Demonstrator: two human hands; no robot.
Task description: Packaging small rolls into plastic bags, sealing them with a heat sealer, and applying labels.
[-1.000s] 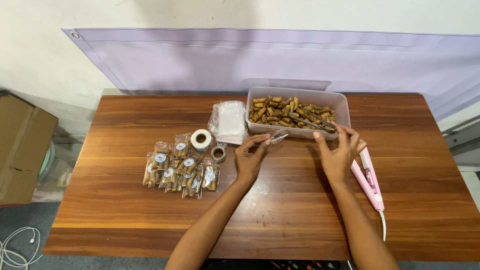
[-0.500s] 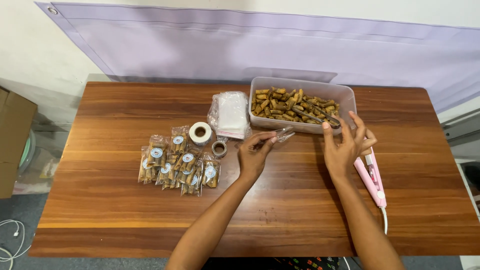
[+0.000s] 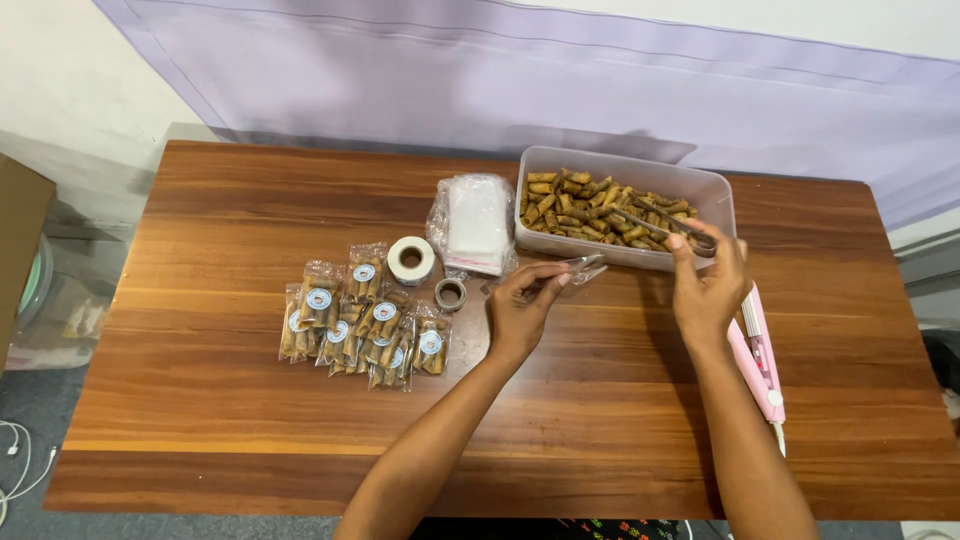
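Your left hand [image 3: 520, 305] pinched a small clear bag [image 3: 583, 268] just in front of the grey tub [image 3: 722, 195] of brown rolls [image 3: 575, 205]. Your right hand [image 3: 708, 285] gripped metal tongs [image 3: 662, 222] reaching into the rolls, apparently closed on none.

The scene is evenly and brightly lit by soft light from above. Both forearms cast faint, diffuse shadows on the wooden worktop [image 3: 250, 400], whose far part carries a mild sheen. The clear plastic packets [image 3: 350, 320] show small glints. Focus is sharp throughout, without motion blur; the worktop's edges bow slightly from wide-angle distortion.
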